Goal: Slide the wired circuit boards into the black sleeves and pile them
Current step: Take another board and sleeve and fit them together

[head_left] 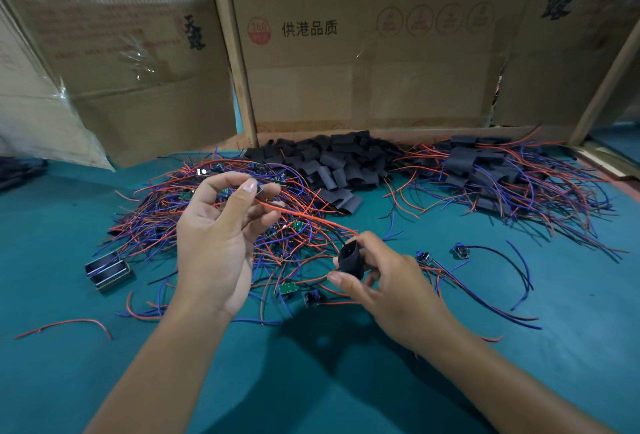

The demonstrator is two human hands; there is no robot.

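Note:
My left hand (221,243) is raised over a tangle of wired circuit boards (207,222) and pinches one board between thumb and fingers; its red wire (304,215) runs right toward my right hand. My right hand (384,281) pinches a black sleeve (351,257), squeezed so its mouth gapes toward the wire's end. Empty black sleeves (332,163) lie heaped at the back centre. A pile of sleeved boards (491,174) with red and blue wires sits at the back right.
Cardboard sheets (363,53) wall off the back of the green table (311,381). A small metal block (108,271) lies at the left. Three loose boards with wires (460,252) lie right of my right hand. A stray red wire (65,324) is at the front left.

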